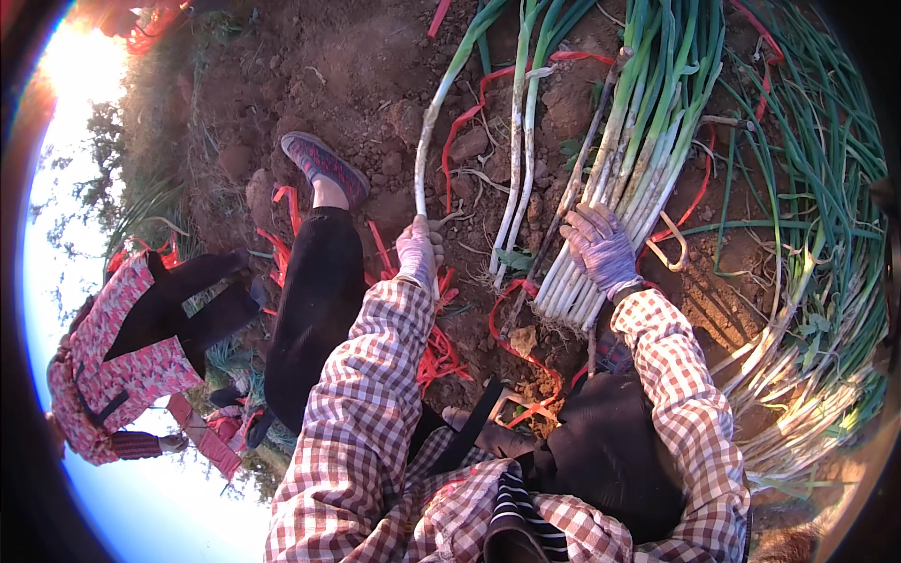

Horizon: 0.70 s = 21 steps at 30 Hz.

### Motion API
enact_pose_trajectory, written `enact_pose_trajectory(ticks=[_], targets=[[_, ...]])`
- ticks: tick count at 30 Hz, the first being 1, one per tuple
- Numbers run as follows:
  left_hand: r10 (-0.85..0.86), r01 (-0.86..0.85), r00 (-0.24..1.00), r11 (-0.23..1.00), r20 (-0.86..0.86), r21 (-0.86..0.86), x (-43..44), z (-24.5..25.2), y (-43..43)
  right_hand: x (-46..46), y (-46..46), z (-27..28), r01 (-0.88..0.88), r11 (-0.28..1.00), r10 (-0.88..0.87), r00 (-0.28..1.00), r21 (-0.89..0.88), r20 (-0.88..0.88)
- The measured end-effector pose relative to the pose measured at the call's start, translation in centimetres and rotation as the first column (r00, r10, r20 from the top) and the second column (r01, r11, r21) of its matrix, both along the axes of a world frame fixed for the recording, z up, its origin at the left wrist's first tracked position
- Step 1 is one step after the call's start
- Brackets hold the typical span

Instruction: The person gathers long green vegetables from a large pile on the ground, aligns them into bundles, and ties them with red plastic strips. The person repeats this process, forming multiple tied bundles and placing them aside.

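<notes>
My left hand (418, 253), in a thin pale glove, grips one long green onion (431, 130) near its white root end. Its leaves reach up past the top edge. A neat bunch of green onions (637, 141) lies to the right, roots towards me. Across its white stalks rests my right hand (602, 246), gloved as well, palm down; whether its fingers close around any stalks is hidden. Between my hands lie two loose green onions (517, 176) side by side. A wooden stick (581, 155) runs along the bunch's left side.
Red plastic strips (440, 355) are strewn over the brown soil (394, 84). A bent stick (672, 246) stands right of the bunch. A large heap of green onions (823, 281) fills the right side. At left, a person in a pink patterned top (127, 352) bends over.
</notes>
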State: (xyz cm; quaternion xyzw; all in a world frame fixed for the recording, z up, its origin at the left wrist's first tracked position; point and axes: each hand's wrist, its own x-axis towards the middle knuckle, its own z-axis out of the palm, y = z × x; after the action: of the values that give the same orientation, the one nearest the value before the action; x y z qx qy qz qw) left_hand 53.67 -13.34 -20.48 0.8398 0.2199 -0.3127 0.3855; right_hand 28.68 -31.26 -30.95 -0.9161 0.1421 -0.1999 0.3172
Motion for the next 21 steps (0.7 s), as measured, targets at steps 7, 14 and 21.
enact_pose_trajectory(ticks=[7,14,21], targets=[[-0.319,0.318,0.911,0.947,-0.260,-0.046,-0.6,0.1,-3.8,-0.1,-0.1,0.4,0.004,1.000,-0.004,1.000,0.003,0.030],[-0.751,0.748,0.660,0.654,-0.021,0.115,-2.5,-5.9,-4.0,-0.1,0.0,0.7,-0.008,1.000,0.008,1.000,0.024,0.008],[-0.547,0.539,0.828,0.837,-0.126,-0.090,-0.9,-3.2,-5.6,-0.1,0.1,0.4,0.000,1.000,-0.001,1.000,-0.010,-0.030]])
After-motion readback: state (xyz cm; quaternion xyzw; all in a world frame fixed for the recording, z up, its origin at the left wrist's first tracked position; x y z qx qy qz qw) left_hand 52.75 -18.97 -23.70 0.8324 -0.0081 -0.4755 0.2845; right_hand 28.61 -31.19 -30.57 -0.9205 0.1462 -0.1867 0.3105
